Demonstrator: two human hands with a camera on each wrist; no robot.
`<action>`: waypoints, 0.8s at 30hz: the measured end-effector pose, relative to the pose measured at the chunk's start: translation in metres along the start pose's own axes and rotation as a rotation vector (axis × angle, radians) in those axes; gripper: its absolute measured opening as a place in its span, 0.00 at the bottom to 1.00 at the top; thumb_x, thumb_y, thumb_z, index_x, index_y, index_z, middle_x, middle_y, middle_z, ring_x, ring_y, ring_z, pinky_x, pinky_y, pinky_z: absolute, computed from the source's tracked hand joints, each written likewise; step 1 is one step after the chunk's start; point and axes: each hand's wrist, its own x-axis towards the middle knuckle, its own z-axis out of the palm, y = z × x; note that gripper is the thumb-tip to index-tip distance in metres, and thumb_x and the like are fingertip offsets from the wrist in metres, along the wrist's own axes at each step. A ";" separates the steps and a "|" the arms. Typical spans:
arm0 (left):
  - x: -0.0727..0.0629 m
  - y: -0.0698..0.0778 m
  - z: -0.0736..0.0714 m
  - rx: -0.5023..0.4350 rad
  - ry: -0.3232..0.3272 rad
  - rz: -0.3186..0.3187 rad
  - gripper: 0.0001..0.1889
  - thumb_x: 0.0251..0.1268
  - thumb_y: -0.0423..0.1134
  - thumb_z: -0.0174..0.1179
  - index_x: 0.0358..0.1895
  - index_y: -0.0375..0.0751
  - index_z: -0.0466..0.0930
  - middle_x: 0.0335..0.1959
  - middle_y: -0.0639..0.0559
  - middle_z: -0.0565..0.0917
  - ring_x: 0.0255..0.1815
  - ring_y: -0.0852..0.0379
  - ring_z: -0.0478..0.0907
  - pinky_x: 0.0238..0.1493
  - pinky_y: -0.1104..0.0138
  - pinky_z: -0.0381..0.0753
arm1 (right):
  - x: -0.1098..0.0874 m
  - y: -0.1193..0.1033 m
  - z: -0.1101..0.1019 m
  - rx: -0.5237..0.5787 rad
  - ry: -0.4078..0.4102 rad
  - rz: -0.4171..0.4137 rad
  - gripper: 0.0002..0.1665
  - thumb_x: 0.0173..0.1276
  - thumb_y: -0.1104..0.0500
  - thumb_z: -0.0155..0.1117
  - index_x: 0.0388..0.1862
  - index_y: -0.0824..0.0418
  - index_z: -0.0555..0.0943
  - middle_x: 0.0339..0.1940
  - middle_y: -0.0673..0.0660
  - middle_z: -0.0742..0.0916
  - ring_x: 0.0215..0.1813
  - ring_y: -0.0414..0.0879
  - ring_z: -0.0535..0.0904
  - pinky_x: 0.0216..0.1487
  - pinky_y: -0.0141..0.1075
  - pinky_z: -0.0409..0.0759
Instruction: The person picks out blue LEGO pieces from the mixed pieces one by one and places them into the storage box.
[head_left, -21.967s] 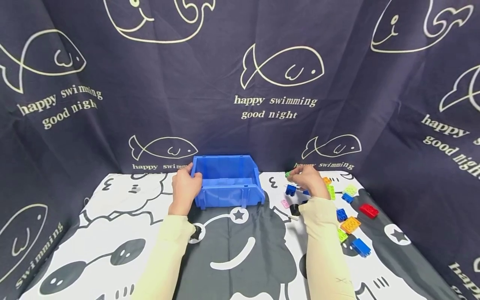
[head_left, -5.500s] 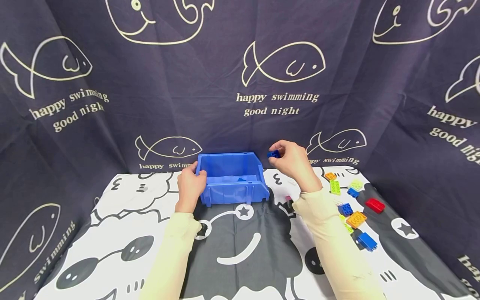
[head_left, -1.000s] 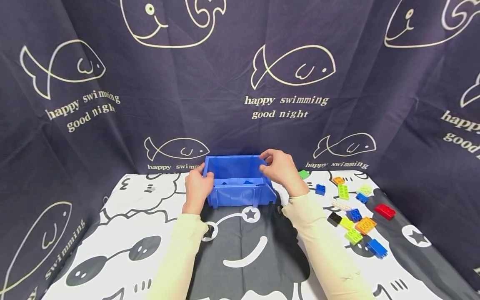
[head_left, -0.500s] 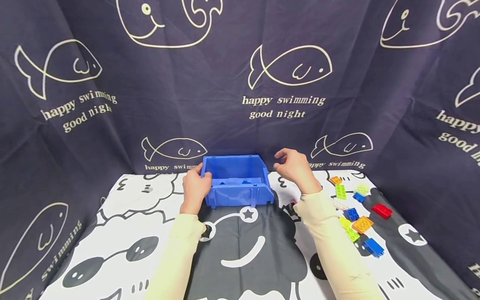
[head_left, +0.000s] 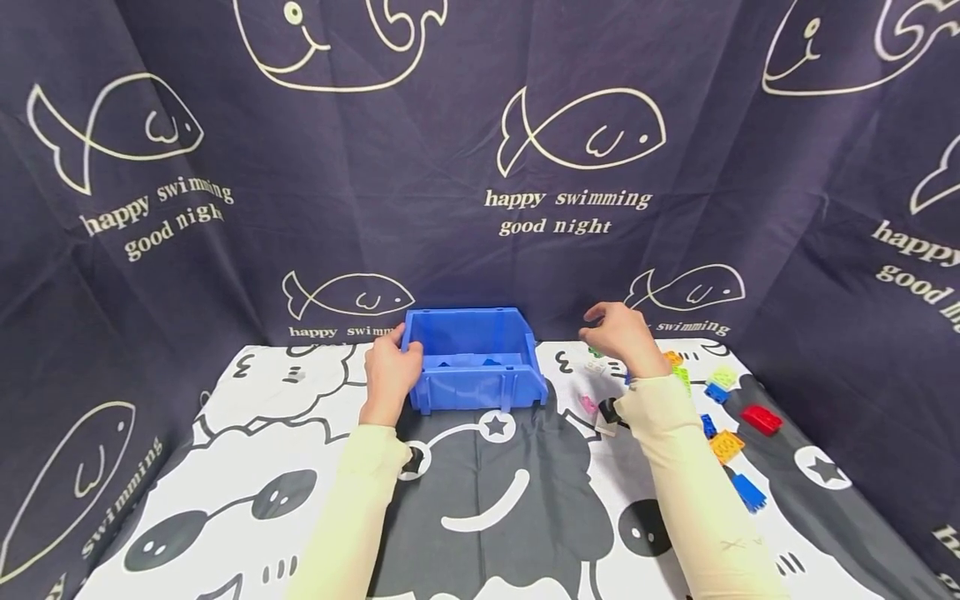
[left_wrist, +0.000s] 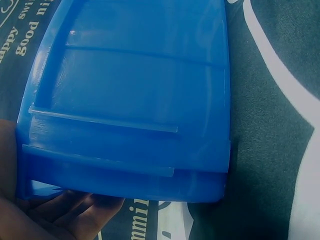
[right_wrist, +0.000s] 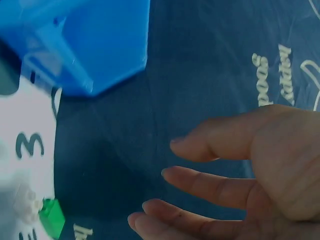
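- So the left hand (head_left: 392,375) has hold of the blue bin (head_left: 480,392) by its left end, fingers curled round the edge; the left wrist view shows them wrapping behind the plastic.
- Bin's sitting upright near the back of the cloth, roughly mid-frame, open top facing up, with a couple of blue pieces (head_left: 491,362) peeking out from the bottom of it.
- Right hand (head_left: 622,337) hovers to the right of the bin, well clear of its wall. Fingers are loosely bent with thumb and fingertips apart, and nothing's between them in the right wrist view.
- Closest to that hand is a green brick (right_wrist: 52,218), with a whitish piece (right_wrist: 26,202) right beside it.
- Bit nearer the person there's a pink brick (head_left: 587,404) and a black piece (head_left: 609,410), the latter partly covered by the sleeve (head_left: 705,500).
- Over on the far right you've got a scatter: red brick (head_left: 762,419), big orange brick (head_left: 726,447), blue brick (head_left: 748,492), plus a pale green brick (head_left: 723,378) touching another blue one.
- Black-and-white cartoon tablecloth (head_left: 487,467) underneath, dark fish-print curtain (head_left: 450,192) behind.
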 end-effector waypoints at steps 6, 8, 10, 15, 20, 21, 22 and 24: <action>0.000 0.000 -0.001 -0.005 0.012 0.000 0.28 0.64 0.43 0.59 0.68 0.41 0.80 0.62 0.37 0.84 0.61 0.32 0.81 0.59 0.44 0.79 | 0.011 0.026 0.007 -0.057 -0.013 0.063 0.31 0.58 0.53 0.63 0.59 0.67 0.82 0.60 0.71 0.84 0.65 0.72 0.75 0.66 0.61 0.73; 0.000 0.000 0.000 -0.002 0.007 0.003 0.28 0.64 0.43 0.59 0.68 0.41 0.80 0.61 0.37 0.84 0.60 0.32 0.81 0.59 0.44 0.79 | 0.014 0.037 0.010 -0.084 -0.016 0.075 0.24 0.55 0.54 0.61 0.48 0.67 0.83 0.48 0.68 0.86 0.58 0.70 0.78 0.60 0.59 0.75; 0.001 0.000 0.000 0.002 0.003 0.003 0.28 0.64 0.43 0.58 0.68 0.41 0.80 0.61 0.37 0.84 0.60 0.32 0.81 0.58 0.44 0.79 | 0.016 0.045 0.013 -0.103 -0.023 0.076 0.13 0.54 0.55 0.60 0.31 0.64 0.81 0.34 0.63 0.84 0.49 0.67 0.79 0.50 0.55 0.77; 0.001 0.000 0.000 -0.003 0.012 0.004 0.28 0.64 0.43 0.59 0.68 0.41 0.80 0.62 0.37 0.84 0.61 0.32 0.81 0.59 0.44 0.79 | 0.017 0.057 0.016 -0.116 -0.086 0.157 0.11 0.57 0.54 0.60 0.21 0.60 0.74 0.33 0.66 0.81 0.44 0.65 0.78 0.44 0.52 0.78; -0.001 -0.001 0.001 -0.013 0.008 -0.009 0.28 0.63 0.43 0.59 0.68 0.42 0.80 0.61 0.37 0.84 0.60 0.33 0.81 0.58 0.45 0.79 | 0.019 0.067 0.023 -0.146 -0.152 0.251 0.34 0.62 0.52 0.59 0.57 0.78 0.76 0.57 0.83 0.79 0.56 0.72 0.78 0.58 0.60 0.78; -0.002 -0.001 0.001 -0.016 0.008 -0.010 0.28 0.63 0.43 0.59 0.68 0.42 0.80 0.61 0.37 0.84 0.60 0.33 0.81 0.58 0.45 0.79 | 0.020 0.070 0.025 -0.159 -0.159 0.244 0.35 0.62 0.52 0.58 0.58 0.80 0.75 0.56 0.82 0.79 0.55 0.72 0.78 0.58 0.60 0.78; -0.002 0.000 0.001 -0.017 0.010 -0.007 0.28 0.63 0.43 0.59 0.68 0.42 0.81 0.61 0.37 0.85 0.60 0.33 0.81 0.59 0.44 0.79 | 0.021 0.072 0.026 -0.163 -0.160 0.238 0.34 0.61 0.53 0.58 0.57 0.80 0.75 0.54 0.81 0.80 0.53 0.70 0.79 0.56 0.59 0.78; -0.001 0.000 0.001 -0.020 0.013 -0.001 0.28 0.63 0.43 0.59 0.68 0.41 0.81 0.60 0.37 0.85 0.61 0.33 0.81 0.59 0.44 0.79 | 0.022 0.075 0.029 -0.165 -0.162 0.226 0.28 0.60 0.55 0.58 0.51 0.77 0.78 0.48 0.77 0.82 0.48 0.67 0.79 0.52 0.56 0.79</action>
